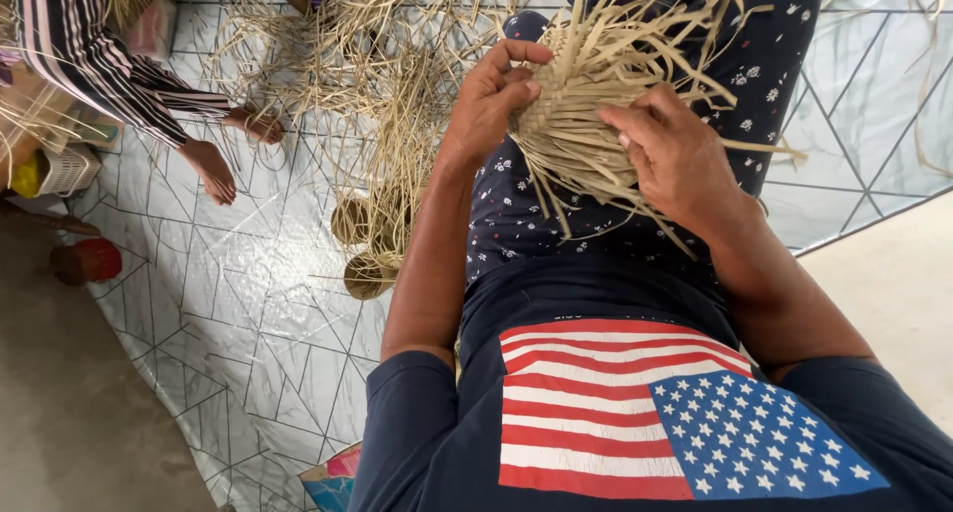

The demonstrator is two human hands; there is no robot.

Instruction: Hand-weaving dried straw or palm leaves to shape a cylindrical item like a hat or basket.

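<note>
The half-woven straw piece (pixel 586 105) sits on your lap between both hands, its loose strips fanning up and away from your fingers. Your left hand (pixel 491 100) pinches its woven edge, fingers curled shut. Your right hand (pixel 670 155) cups the near side, fingers bent against it. Small woven baskets (pixel 367 244) lie left, below your left wrist.

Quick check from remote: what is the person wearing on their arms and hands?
Both hands, left and right, are bare: no gloves, rings or watch visible. Forearms are bare too. Short dark navy sleeves end above the elbows, part of a navy shirt with a striped, starred flag print.
</note>
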